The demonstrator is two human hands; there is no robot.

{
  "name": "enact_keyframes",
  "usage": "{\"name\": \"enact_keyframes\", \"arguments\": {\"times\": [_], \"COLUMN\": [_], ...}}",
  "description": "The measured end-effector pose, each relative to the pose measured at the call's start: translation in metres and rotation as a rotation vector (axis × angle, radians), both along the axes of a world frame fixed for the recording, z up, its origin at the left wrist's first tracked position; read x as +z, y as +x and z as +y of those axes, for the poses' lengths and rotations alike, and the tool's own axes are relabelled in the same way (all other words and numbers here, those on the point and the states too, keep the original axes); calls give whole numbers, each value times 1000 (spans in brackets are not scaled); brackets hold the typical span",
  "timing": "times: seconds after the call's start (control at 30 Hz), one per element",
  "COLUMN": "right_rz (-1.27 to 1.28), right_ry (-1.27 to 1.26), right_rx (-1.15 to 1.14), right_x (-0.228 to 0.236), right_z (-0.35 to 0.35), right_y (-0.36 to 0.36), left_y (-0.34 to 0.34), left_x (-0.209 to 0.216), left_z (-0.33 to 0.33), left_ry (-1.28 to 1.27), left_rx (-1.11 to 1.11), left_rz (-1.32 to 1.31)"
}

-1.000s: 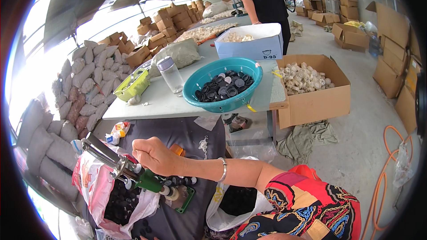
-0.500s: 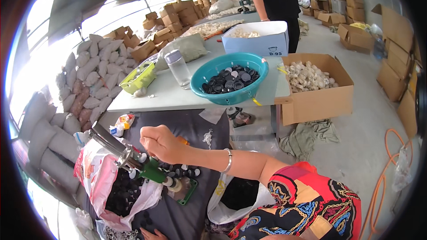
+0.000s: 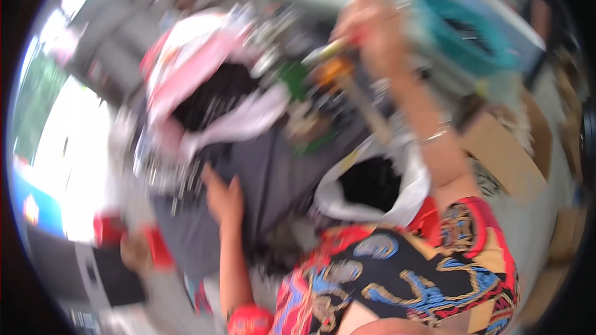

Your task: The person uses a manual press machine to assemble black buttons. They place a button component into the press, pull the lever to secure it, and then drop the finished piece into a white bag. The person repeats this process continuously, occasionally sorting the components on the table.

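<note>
Motion blur smears much of the head view. My right hand (image 3: pixel 372 31) is closed around the end of a pale bar with a red tip (image 3: pixel 329 51), which reaches toward a green hand press (image 3: pixel 295 80) and looks like its lever. Low on the dark grey cloth, my left hand (image 3: pixel 225 197) has its thumb and finger apart, with nothing visible in it. Beside its fingertips lie small shiny metal pieces (image 3: pixel 171 177) in a clear bag. A pink and white bag (image 3: pixel 186 87) of black pieces stands left of the press. A tool with an orange head (image 3: pixel 335 69) lies right of it.
A white bag (image 3: pixel 413 183) with black contents stands open near my body. Farther right are a teal basin (image 3: pixel 456 31) of dark pieces, a pale blue box (image 3: pixel 506 15) and a cardboard box (image 3: pixel 503 155). A red object (image 3: pixel 158 248) is at the lower left.
The view has swung down and left, bringing my left hand and forearm further in. My right hand is still closed beside the press; the pale bar now shows.
</note>
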State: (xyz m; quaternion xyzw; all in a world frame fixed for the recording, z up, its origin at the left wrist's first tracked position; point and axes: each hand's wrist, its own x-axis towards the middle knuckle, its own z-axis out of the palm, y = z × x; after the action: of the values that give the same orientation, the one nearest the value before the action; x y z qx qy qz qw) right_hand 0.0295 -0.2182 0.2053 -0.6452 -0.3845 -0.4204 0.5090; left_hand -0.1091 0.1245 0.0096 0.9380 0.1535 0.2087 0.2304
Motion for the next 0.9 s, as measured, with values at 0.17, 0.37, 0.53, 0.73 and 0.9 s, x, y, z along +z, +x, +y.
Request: {"name": "enact_keyframes", "arguments": {"times": [0.17, 0.37, 0.53, 0.73, 0.9], "right_rz": [213, 396, 356, 391, 274], "right_ry": [280, 173, 140, 173, 264], "right_rx": [729, 370, 427, 374, 192], "right_x": [-12, 20, 19, 18, 23], "right_z": [-31, 4, -4, -1, 23], "right_y": [38, -12, 2, -2, -18], "left_y": [-37, -14, 24, 63, 76], "left_x": [-23, -21, -18, -3, -3], "left_z": [-3, 58, 66, 47, 58], "left_ry": [-165, -178, -15, 379, 442], "left_rx": [-115, -52, -227, -186, -232], "left_rz": [-184, -394, -219, 127, 233]}}
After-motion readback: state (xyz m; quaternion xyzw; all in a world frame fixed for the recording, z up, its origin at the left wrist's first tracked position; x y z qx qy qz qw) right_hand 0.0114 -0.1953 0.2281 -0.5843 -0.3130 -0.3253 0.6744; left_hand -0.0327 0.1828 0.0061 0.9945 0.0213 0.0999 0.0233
